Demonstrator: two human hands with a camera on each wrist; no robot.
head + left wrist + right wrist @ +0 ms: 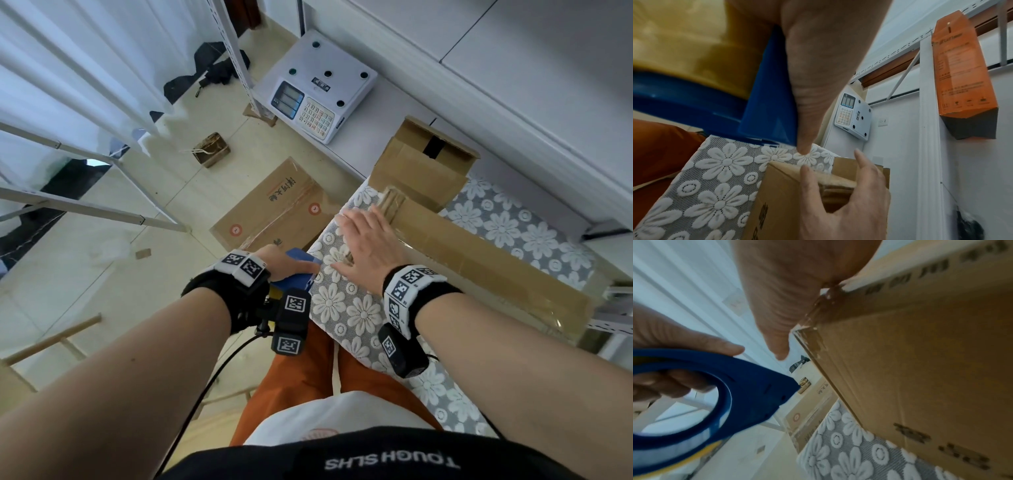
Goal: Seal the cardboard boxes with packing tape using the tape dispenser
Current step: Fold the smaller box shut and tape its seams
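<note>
Left hand (284, 265): curled round blue tape dispenser (297, 270), at table's near-left edge | Right hand (368, 248): fingers straight, pressing taped end of cardboard box (486, 270) | Box long axis runs rightward; dispenser just left of that end.

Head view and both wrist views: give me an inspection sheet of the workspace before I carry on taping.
Surface: table with floral lace cover, boxes on it.
Job's things: long cardboard box, tape along its top seam and over the near end; blue tape dispenser off the table's left edge; second box behind, flaps not fully shut.
Clutter: flattened carton, small basket and dark bag on the floor.
Grippers: left hand grips the dispenser; right hand lies flat, fingers straight, on the long box's taped end.
Cables: black cable hangs from the left wrist.
Surroundings: weighing scale, white shelving, curtain.
</note>
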